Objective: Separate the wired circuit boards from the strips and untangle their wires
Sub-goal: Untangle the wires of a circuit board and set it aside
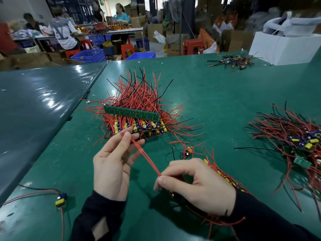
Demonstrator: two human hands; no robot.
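Left hand (112, 164) was up with palm facing in, thumb and fingers pinching the far end of two red wires (146, 158). Right hand (196, 183) sat lower, knuckles up, thumb and forefinger nipping the near end, wires stretched taut between them. Stack of board strips (137, 120) lay just past the left hand on the green table (217, 101), separated boards (298, 143) piled off right

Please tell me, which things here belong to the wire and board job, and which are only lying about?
Job: red wires pinched by left hand and right hand; stack of board strips; pile of boards; single board.

Lying about: white box; blue crates; red stools.
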